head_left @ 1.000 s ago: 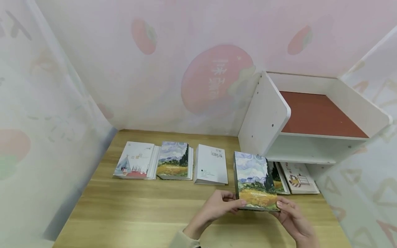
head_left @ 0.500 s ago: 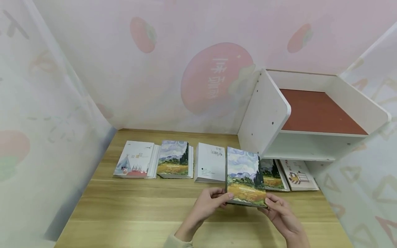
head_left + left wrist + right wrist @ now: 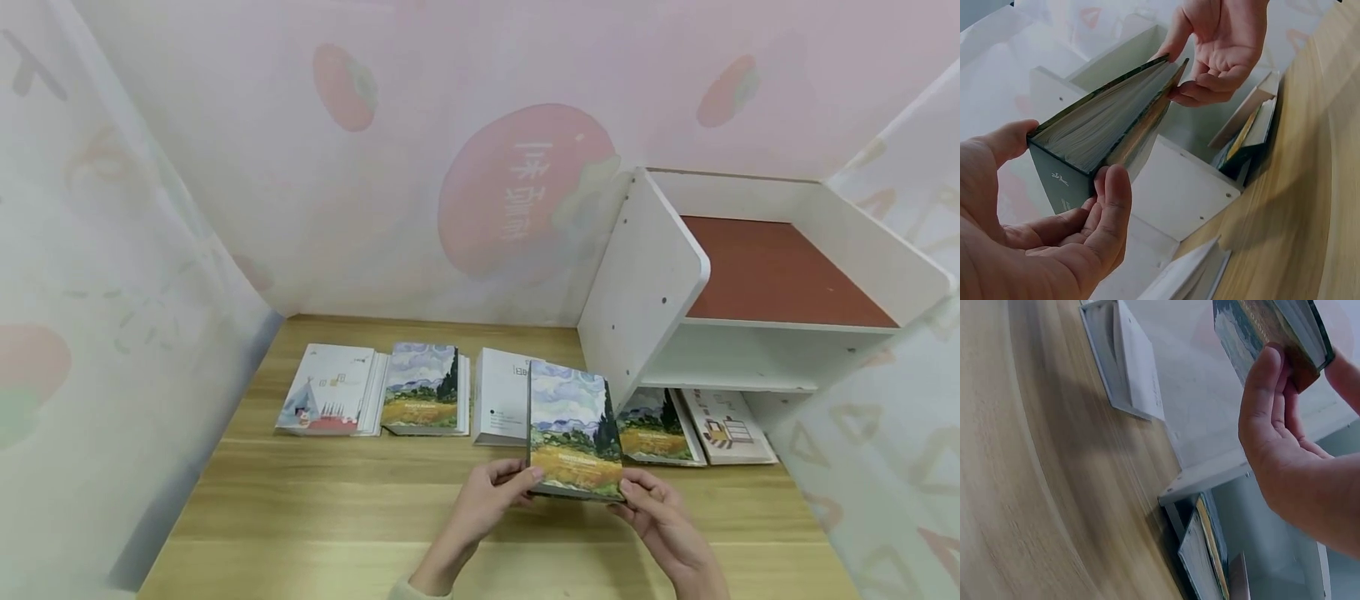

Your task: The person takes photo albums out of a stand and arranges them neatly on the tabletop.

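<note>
Carrying seems the step in hand: the fingers of the left hand (image 3: 486,502) pinch the spine side of the painted-cover album (image 3: 573,429), those of the right hand (image 3: 663,521) its opening side, above the right half of the bench (image 3: 337,517). Next move probably calls for level lowering.

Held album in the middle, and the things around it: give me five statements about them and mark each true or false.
1. The left grip and right grip both hold the held album. True.
2. The held album lies flat on the wooden table. False: it is held up above it.
3. The held album's dark spine is on the left grip's side. True.
4. In the head view, the shelf unit stands at the table's left end. False: it stands at the right.
5. The tent-cover book is leftmost in the row. True.
</note>
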### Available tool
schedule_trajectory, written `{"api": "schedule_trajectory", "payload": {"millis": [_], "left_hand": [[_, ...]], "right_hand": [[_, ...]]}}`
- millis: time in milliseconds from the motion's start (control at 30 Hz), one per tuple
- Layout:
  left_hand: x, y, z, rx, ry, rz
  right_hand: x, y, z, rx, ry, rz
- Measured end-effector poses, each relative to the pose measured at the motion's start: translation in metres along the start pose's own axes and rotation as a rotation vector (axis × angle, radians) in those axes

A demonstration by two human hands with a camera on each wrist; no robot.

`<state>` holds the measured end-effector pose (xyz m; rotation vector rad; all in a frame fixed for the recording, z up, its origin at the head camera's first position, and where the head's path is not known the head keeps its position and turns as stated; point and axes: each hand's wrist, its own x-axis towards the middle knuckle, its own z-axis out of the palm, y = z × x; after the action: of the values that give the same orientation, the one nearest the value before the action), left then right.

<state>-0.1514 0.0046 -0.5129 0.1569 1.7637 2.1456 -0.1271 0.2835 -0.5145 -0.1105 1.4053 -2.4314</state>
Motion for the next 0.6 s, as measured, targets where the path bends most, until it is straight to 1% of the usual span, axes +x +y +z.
{"api": "schedule_trajectory", "payload": {"millis": [100, 167, 233, 400, 600], "left_hand": [[-0.002, -0.001, -0.004, -0.004, 0.006, 0.009], [-0.004, -0.003, -0.007, -0.002, 0.008, 0.014], [-0.007, -0.005, -0.011, 0.009, 0.016, 0.011], [-0.017, -0.009, -0.024, 0.023, 0.029, -0.012], [-0.025, -0.009, -0.039, -0.006, 0.046, -0.029]], "right_hand": [[0.001, 0.003, 0.005, -0.015, 0.044, 0.003], [0.002, 0.004, 0.009, -0.027, 0.077, 0.020], [0.003, 0.006, 0.012, -0.044, 0.091, 0.038], [0.007, 0.013, 0.019, -0.077, 0.080, 0.087], [0.012, 0.023, 0.030, -0.110, 0.110, 0.152]]}}
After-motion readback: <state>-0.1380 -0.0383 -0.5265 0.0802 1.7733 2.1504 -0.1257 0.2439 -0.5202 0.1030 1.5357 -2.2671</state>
